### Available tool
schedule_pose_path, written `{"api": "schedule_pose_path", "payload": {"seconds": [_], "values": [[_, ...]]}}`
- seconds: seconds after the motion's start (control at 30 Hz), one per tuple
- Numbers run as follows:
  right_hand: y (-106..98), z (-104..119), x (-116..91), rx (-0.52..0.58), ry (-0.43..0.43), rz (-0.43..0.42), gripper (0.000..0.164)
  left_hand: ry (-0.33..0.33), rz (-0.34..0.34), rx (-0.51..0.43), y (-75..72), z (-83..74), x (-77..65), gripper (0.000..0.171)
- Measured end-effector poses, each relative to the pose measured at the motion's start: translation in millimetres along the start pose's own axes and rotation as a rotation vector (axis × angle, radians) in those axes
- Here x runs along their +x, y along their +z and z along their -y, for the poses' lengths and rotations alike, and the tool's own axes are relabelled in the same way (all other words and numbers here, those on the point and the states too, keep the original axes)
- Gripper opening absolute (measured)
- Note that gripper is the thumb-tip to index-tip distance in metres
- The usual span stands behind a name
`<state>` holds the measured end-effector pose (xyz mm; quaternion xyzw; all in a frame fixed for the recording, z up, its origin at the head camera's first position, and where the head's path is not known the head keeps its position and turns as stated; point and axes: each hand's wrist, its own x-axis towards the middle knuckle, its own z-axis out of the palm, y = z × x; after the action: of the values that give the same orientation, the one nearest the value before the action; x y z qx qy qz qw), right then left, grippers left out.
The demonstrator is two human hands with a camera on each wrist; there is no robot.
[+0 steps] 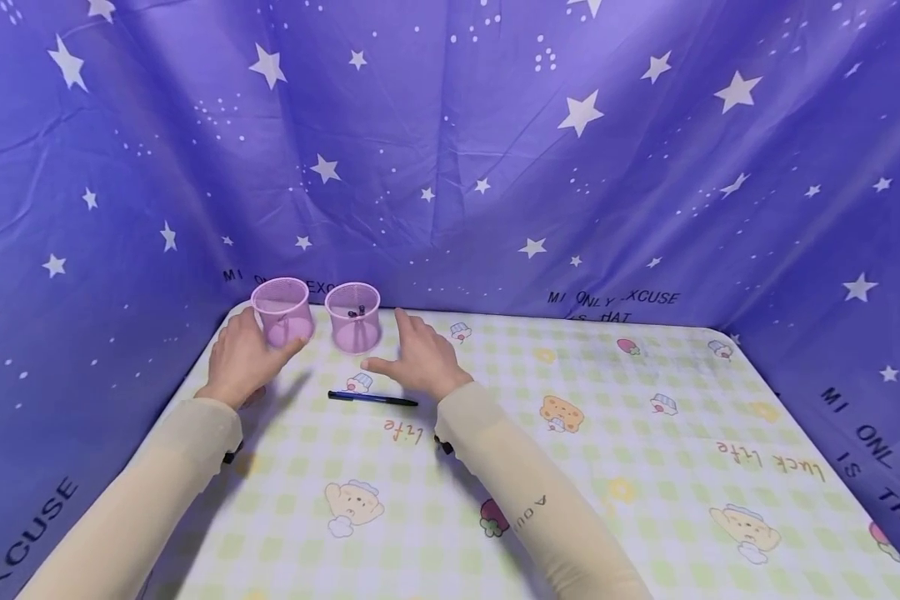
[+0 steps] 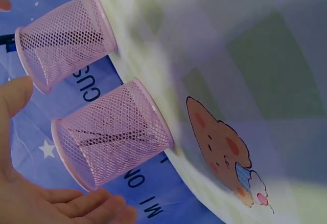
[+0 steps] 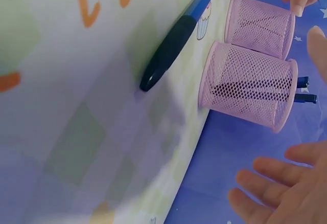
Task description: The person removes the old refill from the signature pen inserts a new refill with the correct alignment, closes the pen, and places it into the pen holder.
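Two pink mesh pen cups stand upright side by side at the table's back left. My left hand [image 1: 242, 360] is spread about the left cup [image 1: 282, 314], thumb at its front right and fingers at its left; whether skin meets mesh, I cannot tell. The right cup [image 1: 353, 321] holds two dark pens [image 3: 305, 98] whose ends poke past the rim in the right wrist view. Just right of that cup, my right hand [image 1: 420, 354] has its thumb and fingers apart, holding nothing. A blue pen [image 1: 372, 399] with black ends lies on the cloth in front of the cups.
A green-and-white checked cloth [image 1: 570, 467] with cartoon prints covers the table. Purple star-printed curtain [image 1: 450, 150] hangs close behind the cups and along both sides. The table's back edge runs right behind the cups.
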<state>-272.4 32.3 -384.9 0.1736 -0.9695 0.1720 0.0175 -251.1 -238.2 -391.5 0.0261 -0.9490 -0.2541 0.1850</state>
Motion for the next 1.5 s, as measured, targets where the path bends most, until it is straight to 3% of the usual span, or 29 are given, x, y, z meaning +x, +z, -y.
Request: {"api": "schedule_pose_path", "payload": {"seconds": [0.33, 0.63, 0.8, 1.13, 1.33, 1.5], "values": [[7.6, 10.4, 19.0, 0.141, 0.030, -0.021, 0.107, -0.148, 0.065, -0.106, 3.7, 5.1, 9.6, 0.104], [25.8, 22.6, 32.6, 0.393, 0.129, -0.087, 0.099, -0.283, 0.096, -0.162, 7.0, 8.0, 16.3, 0.118], [37.2, 29.1, 36.6, 0.513, 0.173, -0.108, 0.099, -0.297, 0.091, -0.205, 11.4, 11.1, 18.9, 0.114], [53.2, 37.1, 43.3, 0.553, 0.240, -0.162, 0.100, -0.393, 0.104, -0.355, 17.9, 19.8, 22.8, 0.104], [57.4, 32.9, 51.6, 0.649, 0.267, -0.180, 0.097, -0.380, 0.090, -0.401, 21.9, 23.1, 26.6, 0.100], [58.7, 34.2, 57.9, 0.697, 0.240, -0.215, 0.095, -0.383, 0.090, -0.436, 23.8, 25.3, 30.2, 0.099]]}}
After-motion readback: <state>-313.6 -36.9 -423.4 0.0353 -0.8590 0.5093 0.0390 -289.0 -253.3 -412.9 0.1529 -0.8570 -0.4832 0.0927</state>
